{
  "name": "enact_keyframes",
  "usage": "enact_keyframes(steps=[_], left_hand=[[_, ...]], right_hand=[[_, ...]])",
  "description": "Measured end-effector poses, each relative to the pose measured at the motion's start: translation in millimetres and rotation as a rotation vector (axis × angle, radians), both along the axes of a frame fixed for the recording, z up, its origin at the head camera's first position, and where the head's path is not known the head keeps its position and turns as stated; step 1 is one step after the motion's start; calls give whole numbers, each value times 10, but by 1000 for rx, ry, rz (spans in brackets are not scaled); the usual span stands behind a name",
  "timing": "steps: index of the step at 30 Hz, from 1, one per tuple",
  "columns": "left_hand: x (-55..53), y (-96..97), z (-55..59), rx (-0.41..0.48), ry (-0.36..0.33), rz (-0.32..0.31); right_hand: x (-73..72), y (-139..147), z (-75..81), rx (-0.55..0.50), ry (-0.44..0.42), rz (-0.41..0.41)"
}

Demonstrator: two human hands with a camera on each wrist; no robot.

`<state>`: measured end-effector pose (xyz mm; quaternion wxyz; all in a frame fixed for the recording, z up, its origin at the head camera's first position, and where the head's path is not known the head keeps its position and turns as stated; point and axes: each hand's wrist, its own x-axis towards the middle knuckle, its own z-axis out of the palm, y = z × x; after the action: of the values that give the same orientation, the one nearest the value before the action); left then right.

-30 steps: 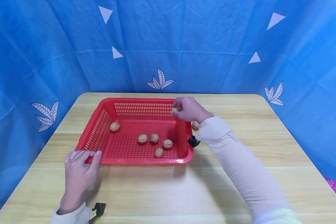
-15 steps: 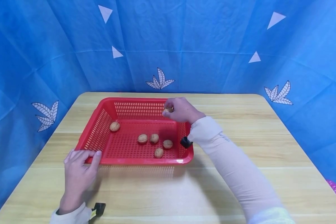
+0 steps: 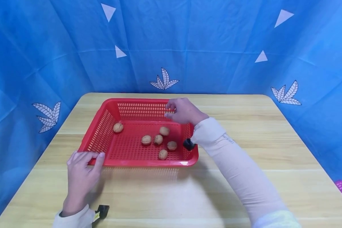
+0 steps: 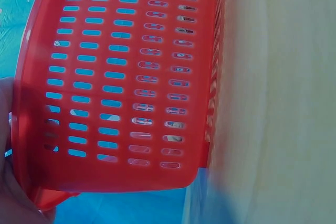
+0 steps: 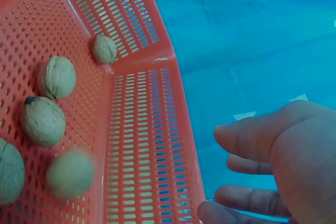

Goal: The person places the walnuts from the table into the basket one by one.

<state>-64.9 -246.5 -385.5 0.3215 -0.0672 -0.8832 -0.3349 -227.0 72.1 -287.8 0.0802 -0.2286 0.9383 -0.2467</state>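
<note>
A red plastic basket (image 3: 151, 163) with slotted walls stands on the table. My left hand (image 3: 82, 172) grips its rim at the near left corner; the left wrist view shows the slotted wall (image 4: 113, 90) close up, with part of the hand at the edge. Above the far right of the basket is my right hand (image 3: 184, 110), fingers apart with nothing between them. Several walnuts lie on the basket floor, among them one walnut (image 3: 118, 127) by the left wall. Below the right hand, another walnut (image 3: 164, 131) appears blurred in the right wrist view (image 5: 71, 174).
The light wooden table (image 3: 239, 139) extends around the basket, and a blue patterned cloth (image 3: 216, 38) hangs behind and at both sides. My right sleeve (image 3: 233, 161) crosses over the right part of the table and hides some of it.
The right hand moved left over the basket with a walnut, then let it go; that walnut is now lower in the basket. The left hand keeps its place. A walnut seen outside, right of the basket, is no longer visible.
</note>
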Motion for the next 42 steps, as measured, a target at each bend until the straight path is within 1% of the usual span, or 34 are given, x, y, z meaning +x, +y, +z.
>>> enact_keyframes(steps=[4, 8, 11, 14, 17, 21, 27, 30, 32, 37, 42], left_hand=[[6, -2, -5, 0, 0, 5], [-2, -7, 1, -4, -1, 4], [-8, -10, 1, -5, -3, 7], [-6, -10, -6, -9, -5, 10], [-7, -10, -13, -15, -2, 6], [-5, -13, -14, -19, 2, -1], [-13, -16, 2, -15, 2, 3], [-30, -4, 10, -10, 4, -7], [-33, 5, 15, -8, -1, -2], [-14, 4, 29, -8, -21, 14], [5, 15, 44, -11, -36, 20]], right_hand=[[-13, 94, -9, -3, -15, -36], [-26, 232, -12, -7, -4, -88], [-34, 352, -10, -24, 3, -108], [-45, 498, -27, -53, 10, -129], [-46, 668, -41, -76, 18, -173], [-43, 888, -77, -71, 22, -222], [-20, 1199, -147, -39, 9, -249], [17, 1361, -170, -13, 2, -263], [40, 1459, -189, 7, 2, -265], [83, 1654, -266, 38, 12, -266], [158, 1819, -364, 62, -6, -273]])
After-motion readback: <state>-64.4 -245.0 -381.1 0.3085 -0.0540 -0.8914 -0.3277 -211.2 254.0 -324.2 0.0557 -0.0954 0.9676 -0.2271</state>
